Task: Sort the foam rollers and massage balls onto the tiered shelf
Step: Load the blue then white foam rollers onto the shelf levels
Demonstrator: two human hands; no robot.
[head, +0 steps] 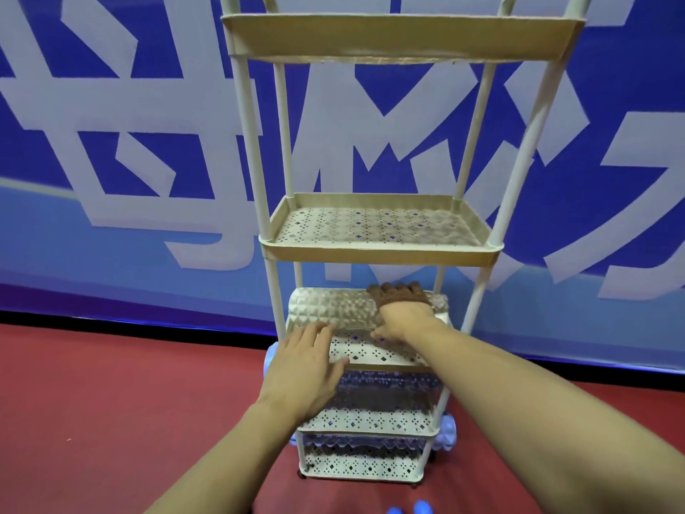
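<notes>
A pale grey textured foam roller [333,307] lies lengthwise on the third tier of the cream tiered shelf [381,250]. My right hand [402,320] grips the roller's right part, fingers curled over its top and thumb underneath. My left hand [307,361] is flat with fingers apart, its fingertips touching the roller's lower front at the left. Blue foam rollers [446,434] lie on the two lowest tiers, with their ends sticking out past the frame. Two blue balls [422,508] show at the bottom edge.
The shelf's top tier [400,35] and second tier [378,226] hold nothing. A blue and white banner wall [111,161] stands right behind the shelf. Red carpet [111,402] covers the floor around its base.
</notes>
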